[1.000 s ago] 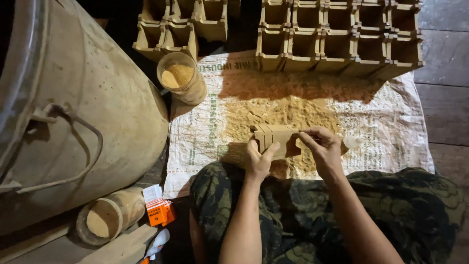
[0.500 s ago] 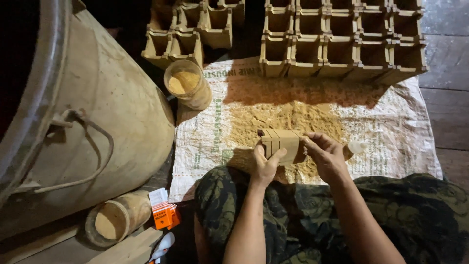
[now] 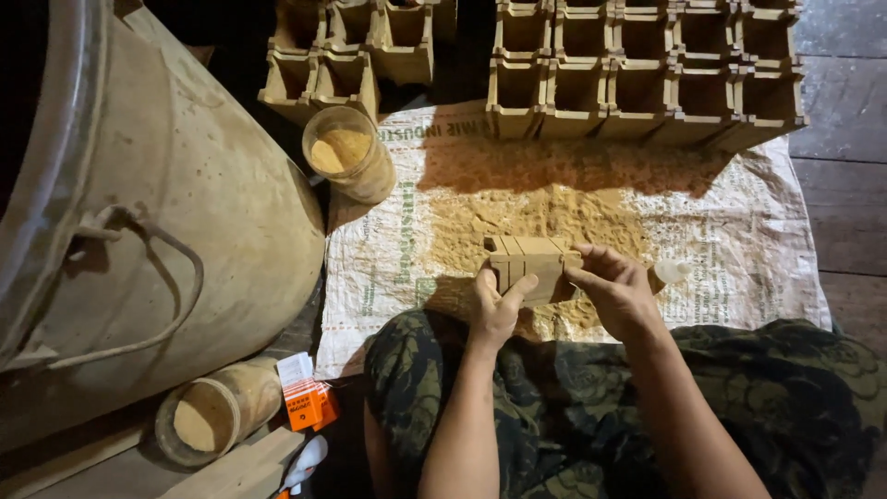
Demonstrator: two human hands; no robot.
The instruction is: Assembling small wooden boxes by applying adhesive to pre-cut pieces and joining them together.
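Note:
Both hands hold a small wooden block assembly (image 3: 528, 261) made of several flat pieces, just above a pile of sawdust (image 3: 545, 222) on a white woven sack (image 3: 758, 249). My left hand (image 3: 496, 310) grips its left lower corner, thumb up against the front. My right hand (image 3: 617, 291) holds the right end, fingers curled over the top. My legs in dark patterned cloth (image 3: 795, 407) lie under my forearms.
Rows of open wooden box compartments (image 3: 647, 74) stand at the back, a smaller group (image 3: 360, 46) to the left. A jar of sawdust (image 3: 349, 152) stands by a large metal drum (image 3: 139, 212). Another jar (image 3: 217, 420) and an orange packet (image 3: 309, 402) lie at lower left.
The block assembly has stayed between both hands above the sawdust. My right fingers have shifted over its right end. The camera has drifted slightly.

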